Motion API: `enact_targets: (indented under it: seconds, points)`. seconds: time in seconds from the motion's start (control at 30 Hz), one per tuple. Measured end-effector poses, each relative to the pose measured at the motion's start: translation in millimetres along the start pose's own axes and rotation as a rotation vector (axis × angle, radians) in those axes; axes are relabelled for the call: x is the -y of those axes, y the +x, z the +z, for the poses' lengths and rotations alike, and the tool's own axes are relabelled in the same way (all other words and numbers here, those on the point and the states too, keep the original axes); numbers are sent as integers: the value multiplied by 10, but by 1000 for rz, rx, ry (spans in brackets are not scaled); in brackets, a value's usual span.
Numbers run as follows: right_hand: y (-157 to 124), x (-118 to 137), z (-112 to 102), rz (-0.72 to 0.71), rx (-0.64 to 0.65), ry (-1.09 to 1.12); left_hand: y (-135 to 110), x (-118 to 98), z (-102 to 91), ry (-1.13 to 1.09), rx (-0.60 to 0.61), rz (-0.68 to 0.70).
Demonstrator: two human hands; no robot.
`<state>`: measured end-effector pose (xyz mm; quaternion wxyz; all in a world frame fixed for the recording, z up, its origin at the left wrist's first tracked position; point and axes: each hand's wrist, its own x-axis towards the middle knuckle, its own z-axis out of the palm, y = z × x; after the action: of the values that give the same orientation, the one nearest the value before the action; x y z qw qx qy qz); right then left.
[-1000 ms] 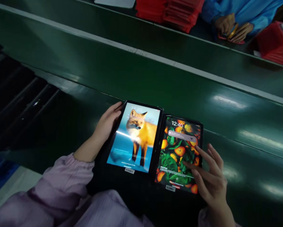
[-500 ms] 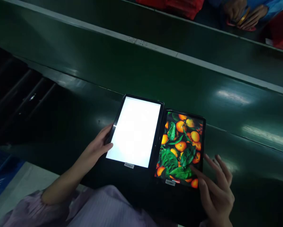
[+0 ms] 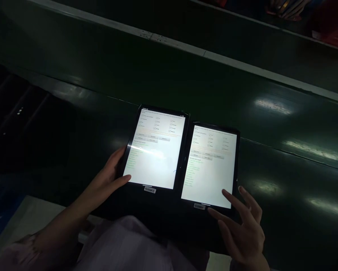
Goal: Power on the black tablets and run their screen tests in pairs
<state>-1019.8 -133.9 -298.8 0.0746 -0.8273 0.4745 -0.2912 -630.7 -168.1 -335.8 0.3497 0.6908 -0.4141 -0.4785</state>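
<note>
Two tablets lie side by side on the dark green table, in front of the person. Both screens are lit white, with tick boxes at the top, grey buttons below and a column of green text. The left tablet (image 3: 157, 158) sits a little farther off than the right tablet (image 3: 214, 173); whether their dark edges touch cannot be told. A streak of glare crosses the left screen.

The left hand (image 3: 108, 182) pinches the left tablet at its near left corner, thumb on the front, the other fingers partly hidden at the side. The right hand (image 3: 246, 229) is spread, its fingers over and beside the right tablet's near right corner; whether a fingertip touches the screen cannot be told. A small white label (image 3: 150, 189) shows at the left tablet's near edge, another at the right one's. Past the table's pale strip (image 3: 180, 46), a co-worker's hands (image 3: 289, 8) show dimly.
</note>
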Motion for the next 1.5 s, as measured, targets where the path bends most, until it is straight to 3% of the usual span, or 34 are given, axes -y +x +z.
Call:
enact_targets:
  seconds: [0.1,0.2,0.33,0.53,0.7,0.97,1.3,1.5]
  points:
    - [-43,-7,66,51,21,-24,-53,101,-67,127,63,52]
    - [-43,-40,122,175,-59,-88,-75,124,-64,248,99,112]
    - [-5,-31,119,192,-99,-73,-30,-34,38,298,11,91]
    - [-1,59,105,121,-110,-40,28,-287,144,64,-128,-13]
    - [58,100,75,73,-38,-76,-8,-145,75,72,-32,74]
    - [182,177,113,-5,-45,-51,54,79,-126,131,51,125]
    - [155,221,119,1,-43,-43,106,70,-137,5,53,135]
    - [138,166,161,73,-90,-161,127,74,-114,-48,38,123]
